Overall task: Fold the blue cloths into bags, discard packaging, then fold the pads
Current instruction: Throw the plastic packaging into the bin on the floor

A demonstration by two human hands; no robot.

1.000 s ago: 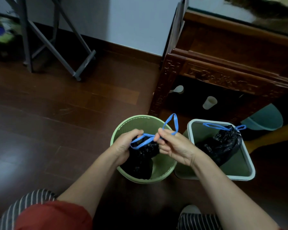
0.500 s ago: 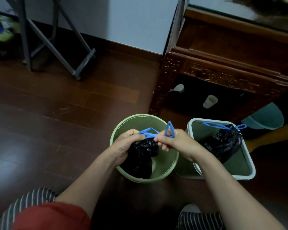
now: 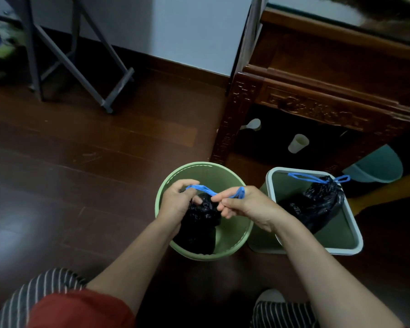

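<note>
A black rubbish bag (image 3: 200,223) sits inside the round green bin (image 3: 237,242). Its blue drawstring (image 3: 210,191) stretches taut between my two hands above the bag's gathered neck. My left hand (image 3: 176,202) grips the left end of the string, fingers curled. My right hand (image 3: 243,204) pinches the right end, with a small blue loop sticking up by the knuckles. A second black bag (image 3: 317,204), tied with blue strings, lies in the square white bin (image 3: 352,245) on the right.
A carved dark wooden table (image 3: 317,100) stands right behind both bins, its leg (image 3: 230,129) close to the green one. A paper cup (image 3: 298,143) and a teal dustpan (image 3: 376,166) lie beneath it. A grey folding frame (image 3: 81,55) stands at far left on the wooden floor.
The large blue loop that stood up above my right hand has been drawn down small. My hands have pulled apart, tightening the drawstring over the bag's neck.
</note>
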